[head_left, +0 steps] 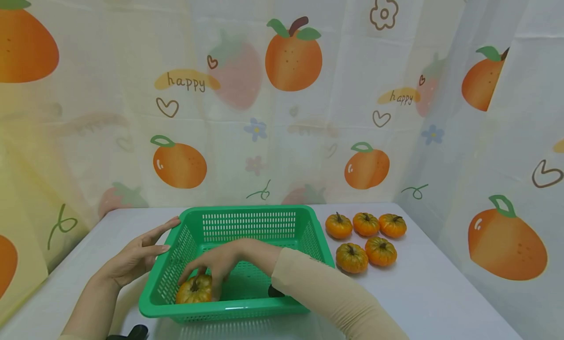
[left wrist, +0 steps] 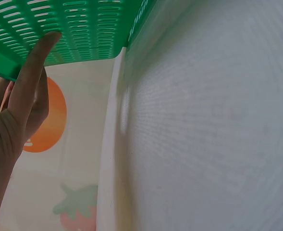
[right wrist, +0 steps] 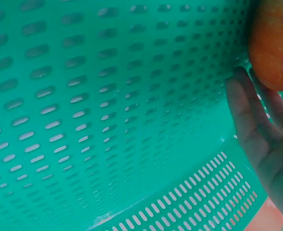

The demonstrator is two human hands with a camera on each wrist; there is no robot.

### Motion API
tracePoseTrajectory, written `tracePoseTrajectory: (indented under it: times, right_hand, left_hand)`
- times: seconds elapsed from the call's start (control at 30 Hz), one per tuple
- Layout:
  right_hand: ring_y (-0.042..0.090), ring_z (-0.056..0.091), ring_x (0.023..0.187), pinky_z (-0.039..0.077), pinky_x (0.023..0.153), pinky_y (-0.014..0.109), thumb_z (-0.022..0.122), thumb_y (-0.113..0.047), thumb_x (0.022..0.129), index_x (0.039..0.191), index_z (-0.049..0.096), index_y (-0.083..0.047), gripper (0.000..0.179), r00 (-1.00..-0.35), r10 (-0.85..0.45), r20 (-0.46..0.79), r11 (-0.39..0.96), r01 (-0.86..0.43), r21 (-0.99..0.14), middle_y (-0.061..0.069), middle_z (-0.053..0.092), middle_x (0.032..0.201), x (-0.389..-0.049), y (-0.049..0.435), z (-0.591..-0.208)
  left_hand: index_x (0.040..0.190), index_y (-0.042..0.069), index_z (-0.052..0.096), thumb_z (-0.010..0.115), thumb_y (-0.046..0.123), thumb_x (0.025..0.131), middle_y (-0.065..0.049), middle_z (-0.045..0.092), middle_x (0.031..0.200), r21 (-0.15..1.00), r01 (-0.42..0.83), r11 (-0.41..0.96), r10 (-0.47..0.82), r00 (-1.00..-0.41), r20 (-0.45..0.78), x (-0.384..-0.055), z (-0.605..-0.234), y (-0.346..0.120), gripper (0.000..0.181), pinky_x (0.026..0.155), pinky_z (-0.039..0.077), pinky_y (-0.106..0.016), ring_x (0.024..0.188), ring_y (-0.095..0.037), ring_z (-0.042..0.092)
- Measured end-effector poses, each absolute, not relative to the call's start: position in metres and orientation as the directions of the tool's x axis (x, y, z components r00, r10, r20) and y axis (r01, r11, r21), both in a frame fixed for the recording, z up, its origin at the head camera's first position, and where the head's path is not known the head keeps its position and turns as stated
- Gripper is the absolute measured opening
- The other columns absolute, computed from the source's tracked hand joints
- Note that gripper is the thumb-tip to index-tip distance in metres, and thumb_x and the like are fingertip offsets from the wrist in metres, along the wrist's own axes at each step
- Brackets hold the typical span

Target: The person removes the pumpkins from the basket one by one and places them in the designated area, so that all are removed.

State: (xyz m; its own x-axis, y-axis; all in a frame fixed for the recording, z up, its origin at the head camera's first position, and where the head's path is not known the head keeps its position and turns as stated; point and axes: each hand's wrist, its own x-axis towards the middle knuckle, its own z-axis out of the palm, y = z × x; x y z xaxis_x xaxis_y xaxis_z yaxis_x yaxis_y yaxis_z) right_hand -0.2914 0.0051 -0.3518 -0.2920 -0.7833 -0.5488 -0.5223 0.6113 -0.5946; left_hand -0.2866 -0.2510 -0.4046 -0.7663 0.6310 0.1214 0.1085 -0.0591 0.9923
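Observation:
A green plastic basket (head_left: 255,308) with slotted walls stands on the white table. Inside its near left corner sits a small orange-green pumpkin (head_left: 194,290). My right hand (head_left: 222,264) reaches over the basket and grips this pumpkin from above, fingers on its far left side and thumb on its right. In the right wrist view, the fingers lie close against the orange pumpkin (right wrist: 274,45). My left hand (head_left: 134,257) touches the basket's left side with fairly straight fingers. The left wrist view shows its thumb (left wrist: 35,62) laid along the slotted outer wall.
Several small orange pumpkins (head_left: 365,224) stand in two rows on the table (head_left: 423,281), right of the basket. A fruit-printed curtain (head_left: 282,120) hangs behind and at the sides. Black wrist gear (head_left: 137,332) shows at the lower left.

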Motion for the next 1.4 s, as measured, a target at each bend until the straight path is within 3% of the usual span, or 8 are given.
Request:
tracePoseTrajectory:
  times: [0.3, 0.67, 1.27, 1.4]
  right_hand:
    - [0.003, 0.048, 0.109, 0.055, 0.078, 0.022, 0.077, -0.004, 0.082, 0.147, 0.041, -0.029, 0.079, -0.304, -0.774, -0.556, 0.622, -0.534, -0.573, -0.007, 0.048, 0.134, -0.288, 0.005, -0.353]
    - [0.001, 0.05, 0.112, 0.053, 0.082, 0.016, 0.077, -0.008, 0.082, 0.144, 0.041, -0.026, 0.074, -0.309, -0.785, -0.537, 0.606, -0.564, -0.561, -0.008, 0.048, 0.136, -0.292, 0.005, -0.353]
    - [0.006, 0.056, 0.099, 0.059, 0.079, 0.024, 0.077, -0.005, 0.079, 0.136, 0.047, -0.022, 0.067, -0.307, -0.829, -0.468, 0.559, -0.468, -0.684, -0.006, 0.051, 0.121, -0.302, 0.021, -0.336]
    - [0.005, 0.056, 0.103, 0.06, 0.079, 0.026, 0.078, -0.007, 0.078, 0.136, 0.049, -0.022, 0.067, -0.308, -0.845, -0.436, 0.534, -0.462, -0.708, -0.005, 0.05, 0.126, -0.303, 0.025, -0.331]
  left_hand:
    - [0.16, 0.015, 0.011, 0.035, 0.001, 0.103, 0.032, 0.017, 0.157, 0.987, 0.098, -0.124, 0.649, -0.744, 0.155, -0.286, -0.406, -0.25, 0.064, 0.099, 0.054, -0.029, 0.13, 0.001, 0.053]
    - [0.16, 0.015, 0.012, 0.035, 0.001, 0.103, 0.034, 0.021, 0.154, 0.987, 0.099, -0.128, 0.648, -0.745, 0.159, -0.285, -0.403, -0.249, 0.064, 0.098, 0.055, -0.029, 0.129, 0.0, 0.055]
    - [0.16, 0.017, 0.014, 0.036, 0.001, 0.103, 0.038, 0.032, 0.145, 0.988, 0.077, -0.136, 0.637, -0.757, 0.147, -0.284, -0.401, -0.248, 0.064, 0.095, 0.056, -0.03, 0.12, -0.005, 0.063]
    - [0.16, 0.017, 0.014, 0.037, 0.001, 0.103, 0.04, 0.033, 0.145, 0.988, 0.07, -0.136, 0.637, -0.758, 0.142, -0.284, -0.401, -0.247, 0.064, 0.095, 0.057, -0.03, 0.119, -0.005, 0.063]
